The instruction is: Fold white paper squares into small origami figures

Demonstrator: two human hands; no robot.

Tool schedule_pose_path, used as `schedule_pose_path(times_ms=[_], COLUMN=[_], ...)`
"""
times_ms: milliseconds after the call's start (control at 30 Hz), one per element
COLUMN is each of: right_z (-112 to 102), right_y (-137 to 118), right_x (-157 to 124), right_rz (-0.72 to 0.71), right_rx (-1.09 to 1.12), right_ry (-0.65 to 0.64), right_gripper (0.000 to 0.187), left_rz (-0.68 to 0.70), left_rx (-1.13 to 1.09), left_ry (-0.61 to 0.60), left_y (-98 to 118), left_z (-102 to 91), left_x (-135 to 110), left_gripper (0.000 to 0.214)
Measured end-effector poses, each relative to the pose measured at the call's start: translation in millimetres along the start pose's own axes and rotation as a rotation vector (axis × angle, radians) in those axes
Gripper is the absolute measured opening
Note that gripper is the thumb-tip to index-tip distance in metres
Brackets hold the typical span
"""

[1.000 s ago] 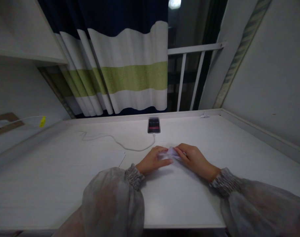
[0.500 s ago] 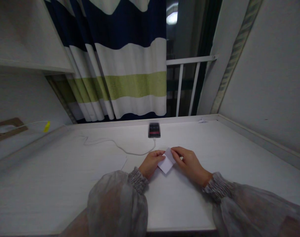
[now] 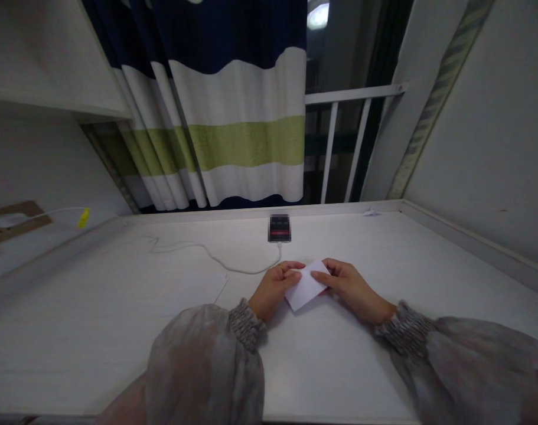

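A small piece of folded white paper [image 3: 306,289] is held between both hands, just over the white desk. My left hand [image 3: 275,287] pinches its left side, thumb on top and a ring on one finger. My right hand [image 3: 351,290] grips the upper right side, with the thumb pressed on the face and the fingers curled behind. The underside of the paper and most fingertips are hidden.
Beyond the hands, a small dark device [image 3: 280,228] with a pixelated face joins a white cable [image 3: 233,270] running left. A flat white sheet [image 3: 193,292] lies left on the desk [image 3: 335,366]. A crumpled white scrap [image 3: 371,213] rests at the back right.
The right hand has shifted its hold, its thumb now lying on the paper's face. The paper looks wider and differently turned. The camera view has tilted slightly.
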State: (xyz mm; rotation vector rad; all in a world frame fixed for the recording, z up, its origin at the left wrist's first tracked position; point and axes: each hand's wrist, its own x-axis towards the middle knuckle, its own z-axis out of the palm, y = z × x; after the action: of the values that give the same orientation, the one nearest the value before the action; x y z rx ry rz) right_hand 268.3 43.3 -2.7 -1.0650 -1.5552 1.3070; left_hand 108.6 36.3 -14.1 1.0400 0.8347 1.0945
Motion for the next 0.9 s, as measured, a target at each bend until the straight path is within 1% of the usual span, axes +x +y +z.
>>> schedule_pose_path(times_ms=[100,200,267,400,533,633,733,800,900], right_z=[-2.7,-6.1,-8.4,-12.7,-16.3,-19.0,-22.6,-25.5,-29.3], right_y=[1.8,5.3,7.8,10.2,7.3,4.4,4.4,6.0,8.4], right_x=[-0.9,-2.0,-2.5,-3.7,-6.5,-8.3,-9.1,-8.9,-8.0], right_rz=[-0.022,-0.078,-0.114,-0.161,-0.200,-0.247,-0.265,-0.279,-0.343], right_rx=[0.020,-0.052,-0.106,-0.178,-0.253,-0.279,-0.292,-0.299,-0.333], right_ry=[-0.008,-0.022,-0.029,-0.035,-0.048,-0.095,-0.156,-0.193,-0.235], right_gripper=[0.026,0.025,0.024,0.021,0.019,0.019,0.020,0.020,0.022], left_rz=[-0.030,-0.095,-0.113,-0.125,-0.158,-0.161,-0.163,-0.172,-0.184], left_rx=[0.014,0.069,0.091,0.133,0.180,0.176,0.159,0.143,0.114], left_ry=[0.023,0.023,0.017,-0.010,-0.042,-0.024,-0.006,-0.011,-0.021], left_y=[-0.5,-2.7,-4.4,-6.3,-6.3,-6.6,-7.0,-6.5,-4.2], left_z=[1.1,0.7,-0.2,-1.6,-1.6,-1.5,-1.7,-1.9,-1.5], left_x=[0.7,2.1,3.2,4.9,4.8,4.5,4.0,3.6,2.7], left_gripper=[0.035,0.027,0.024,0.023,0.025,0.024,0.022,0.022,0.021])
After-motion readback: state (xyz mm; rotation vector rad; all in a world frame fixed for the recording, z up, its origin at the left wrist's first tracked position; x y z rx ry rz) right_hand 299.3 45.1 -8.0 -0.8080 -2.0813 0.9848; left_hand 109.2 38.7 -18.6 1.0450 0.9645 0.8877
